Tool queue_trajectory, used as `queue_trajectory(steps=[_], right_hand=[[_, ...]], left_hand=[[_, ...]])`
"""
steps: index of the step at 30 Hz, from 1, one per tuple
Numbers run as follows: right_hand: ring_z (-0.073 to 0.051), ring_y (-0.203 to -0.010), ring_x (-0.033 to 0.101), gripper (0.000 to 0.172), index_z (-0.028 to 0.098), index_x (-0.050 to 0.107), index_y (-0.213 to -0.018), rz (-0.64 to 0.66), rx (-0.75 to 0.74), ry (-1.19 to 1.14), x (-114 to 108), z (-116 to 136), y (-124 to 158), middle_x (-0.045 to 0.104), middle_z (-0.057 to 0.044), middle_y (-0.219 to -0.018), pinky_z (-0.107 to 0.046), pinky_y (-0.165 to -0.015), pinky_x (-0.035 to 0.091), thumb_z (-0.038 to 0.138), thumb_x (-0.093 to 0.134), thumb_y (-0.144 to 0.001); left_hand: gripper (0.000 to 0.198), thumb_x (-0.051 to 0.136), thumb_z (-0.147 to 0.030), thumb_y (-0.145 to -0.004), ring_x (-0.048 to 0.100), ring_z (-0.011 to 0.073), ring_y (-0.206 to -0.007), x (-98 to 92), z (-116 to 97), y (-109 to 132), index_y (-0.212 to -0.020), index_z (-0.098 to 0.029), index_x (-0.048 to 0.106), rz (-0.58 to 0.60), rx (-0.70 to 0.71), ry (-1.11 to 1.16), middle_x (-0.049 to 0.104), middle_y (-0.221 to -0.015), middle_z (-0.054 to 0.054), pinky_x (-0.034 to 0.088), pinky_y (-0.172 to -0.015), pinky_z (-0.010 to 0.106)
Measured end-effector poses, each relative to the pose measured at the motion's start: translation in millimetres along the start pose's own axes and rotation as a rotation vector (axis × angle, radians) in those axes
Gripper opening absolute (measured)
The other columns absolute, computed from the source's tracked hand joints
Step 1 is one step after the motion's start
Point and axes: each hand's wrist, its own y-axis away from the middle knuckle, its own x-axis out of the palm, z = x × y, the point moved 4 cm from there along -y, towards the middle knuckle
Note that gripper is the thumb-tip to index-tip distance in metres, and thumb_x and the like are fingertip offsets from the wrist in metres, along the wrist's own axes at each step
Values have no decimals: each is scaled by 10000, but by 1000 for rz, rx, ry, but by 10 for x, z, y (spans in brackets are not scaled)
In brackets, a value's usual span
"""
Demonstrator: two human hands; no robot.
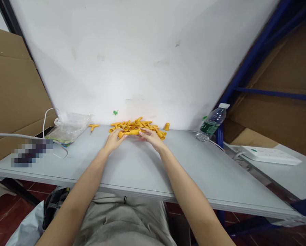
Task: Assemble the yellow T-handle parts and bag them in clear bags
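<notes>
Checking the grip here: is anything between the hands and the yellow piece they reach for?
Nothing visible is. The left hand and right hand already touch the yellow piece at its ends; the pile of yellow parts lies just behind it.

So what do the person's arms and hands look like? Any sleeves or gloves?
Both arms are bare up to the bottom edge of the picture, with no sleeves showing. The left hand and right hand wear no gloves, and no rings, watch or bracelets show.
</notes>
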Motion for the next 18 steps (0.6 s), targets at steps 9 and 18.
queue_trajectory(steps=[9, 18], right_hand=[[-209, -740, 722, 456, 164, 641, -1126, -31, 72, -53, 21, -20, 5, 748, -105, -914, -385, -819, 577, 433, 747, -774], [-279, -952, 713, 377, 231, 513, -883, -163, -72, -353, -64, 98, -119, 711, -63, -965, -418, -920, 544, 373, 795, -677]], left_hand=[[276, 600, -364, -877, 648, 181, -926, 0, -18, 4, -1102, -204, 604, 2, 32, -7, 684, -1102, 58, 514, -849, 301], [661, 540, -448, -904, 588, 239, -1148, 3, -28, 18, -1479, -248, 281, -23, 13, 29, 447, -1446, 152, 481, -948, 400]])
